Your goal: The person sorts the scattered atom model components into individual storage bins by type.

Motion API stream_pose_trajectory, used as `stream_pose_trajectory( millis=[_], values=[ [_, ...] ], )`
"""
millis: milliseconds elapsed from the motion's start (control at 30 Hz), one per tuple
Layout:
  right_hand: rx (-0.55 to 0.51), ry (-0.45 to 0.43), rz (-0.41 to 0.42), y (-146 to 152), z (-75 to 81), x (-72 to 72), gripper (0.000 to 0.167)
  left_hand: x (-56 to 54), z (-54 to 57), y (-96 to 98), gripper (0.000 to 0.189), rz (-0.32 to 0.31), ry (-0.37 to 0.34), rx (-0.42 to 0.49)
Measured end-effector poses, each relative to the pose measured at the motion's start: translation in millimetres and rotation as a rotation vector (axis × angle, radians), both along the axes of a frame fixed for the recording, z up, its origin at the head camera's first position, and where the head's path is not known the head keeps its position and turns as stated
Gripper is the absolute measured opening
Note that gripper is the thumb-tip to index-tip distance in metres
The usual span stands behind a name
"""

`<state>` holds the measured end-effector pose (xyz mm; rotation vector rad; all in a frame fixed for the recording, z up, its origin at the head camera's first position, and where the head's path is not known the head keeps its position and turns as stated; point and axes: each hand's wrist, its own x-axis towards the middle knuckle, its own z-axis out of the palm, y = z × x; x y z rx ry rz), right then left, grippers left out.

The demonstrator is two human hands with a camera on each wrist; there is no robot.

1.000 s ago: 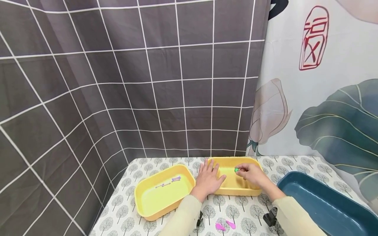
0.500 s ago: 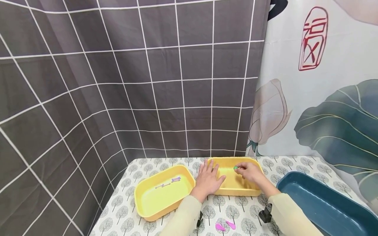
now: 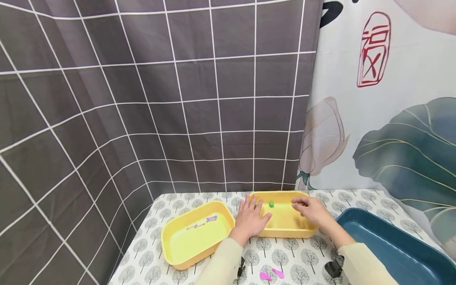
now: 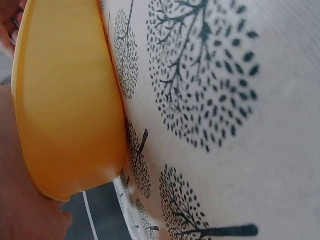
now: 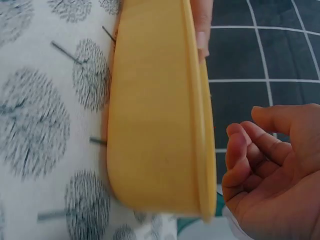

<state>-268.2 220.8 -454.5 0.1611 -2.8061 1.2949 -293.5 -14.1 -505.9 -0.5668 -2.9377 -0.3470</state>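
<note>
In the head view a small green ball [image 3: 271,204] lies inside the right-hand yellow tray [image 3: 285,232], towards its back left. My left hand [image 3: 249,217] rests over the tray's left end with fingers spread. The left wrist view shows the tray's outer wall [image 4: 70,90], with part of that hand against the rim. Over the right part of the tray hovers my right hand [image 3: 310,209], to the right of the ball and holding nothing. Seen from the right wrist, its fingers [image 5: 237,150] are loosely bent and the thumb stands apart.
To the left stands another yellow tray [image 3: 185,259] holding several thin purple sticks [image 3: 211,218]. A dark blue tub [image 3: 392,245] is at the right. Two flat pink pieces [image 3: 278,273] lie near the front on the tree-patterned cloth [image 3: 299,273]. A grid-patterned curtain [image 3: 199,118] hangs behind.
The right hand has let go of the green ball, which now lies in the tray farther left. That hand has drawn back to the right. The left hand stays on the tray.
</note>
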Motion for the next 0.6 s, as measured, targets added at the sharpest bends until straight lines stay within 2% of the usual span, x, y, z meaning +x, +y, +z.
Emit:
stream_pose_trajectory(
  millis=[333, 600],
  values=[
    [0.109, 0.062, -0.046, 43.1, 4.1, 37.9, 0.041, -2.4, -3.0, -1.2, 0.068, 0.002, -0.012, 0.013],
    [0.239, 0.203, -0.050, 61.7, 8.6, 68.7, 0.049, -1.0, 1.8, -1.1, 0.067, -0.008, -0.013, 0.029]
  ],
)
